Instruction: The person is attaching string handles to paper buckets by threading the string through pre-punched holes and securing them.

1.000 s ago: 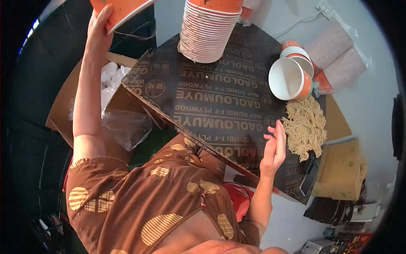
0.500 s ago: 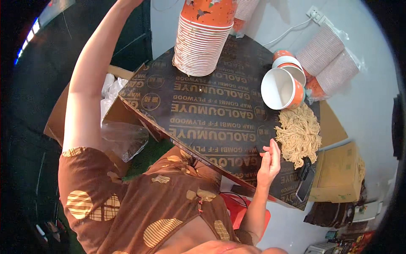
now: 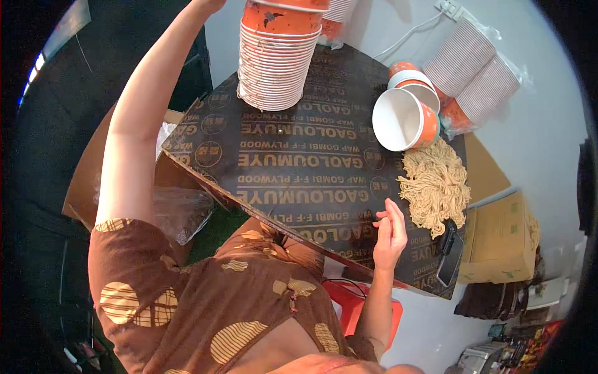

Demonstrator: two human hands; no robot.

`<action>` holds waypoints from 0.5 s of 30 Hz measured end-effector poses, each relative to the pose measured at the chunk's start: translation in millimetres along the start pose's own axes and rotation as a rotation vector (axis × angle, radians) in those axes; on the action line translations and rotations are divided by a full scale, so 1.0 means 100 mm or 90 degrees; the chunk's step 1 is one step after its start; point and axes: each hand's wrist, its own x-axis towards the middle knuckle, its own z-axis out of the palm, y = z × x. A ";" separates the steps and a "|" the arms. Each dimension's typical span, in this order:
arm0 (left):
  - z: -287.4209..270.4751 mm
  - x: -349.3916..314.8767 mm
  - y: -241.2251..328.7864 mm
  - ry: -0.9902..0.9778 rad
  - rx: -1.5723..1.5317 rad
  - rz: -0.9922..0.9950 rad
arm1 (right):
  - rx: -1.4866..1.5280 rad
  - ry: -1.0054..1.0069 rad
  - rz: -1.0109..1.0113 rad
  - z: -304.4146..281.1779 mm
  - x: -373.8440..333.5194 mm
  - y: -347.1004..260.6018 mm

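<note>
My left arm reaches up to the top edge of the view, where my left hand (image 3: 213, 5) is mostly cut off beside a tall stack of orange-and-white paper tubs (image 3: 278, 68). Its fingers are out of sight. The nested tubs have white rims packed closely below an orange wall, and bits of string show between the rims. Another tub's rim (image 3: 293, 6) crosses the stack near the picture's top. My right hand (image 3: 390, 235) hovers over the table's near right part, fingers loosely bent and apart, holding nothing. Close by lies a heap of beige strings (image 3: 435, 187).
Loose tubs (image 3: 405, 118) lie on their sides behind the strings. Wrapped tub stacks (image 3: 470, 75) lean by the wall. A black phone-like device (image 3: 450, 262) rests on the dark plywood table (image 3: 299, 181) at right. Cardboard boxes (image 3: 498, 240) and a red stool (image 3: 349, 299) stand around.
The view has shifted slightly. A white rim now shows above the stack's orange wall, where none was visible before. My right hand stays near the strings, its fingers slightly more bent.
</note>
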 end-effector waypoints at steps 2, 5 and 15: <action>-0.01 0.02 0.12 0.002 0.139 0.134 | 0.004 0.002 0.005 0.01 0.01 0.00; 0.09 0.03 0.20 -0.020 0.340 0.341 | 0.002 0.006 0.010 0.01 0.01 -0.01; 0.31 -0.31 0.19 -0.091 0.579 0.355 | 0.022 0.009 0.002 0.03 0.02 0.02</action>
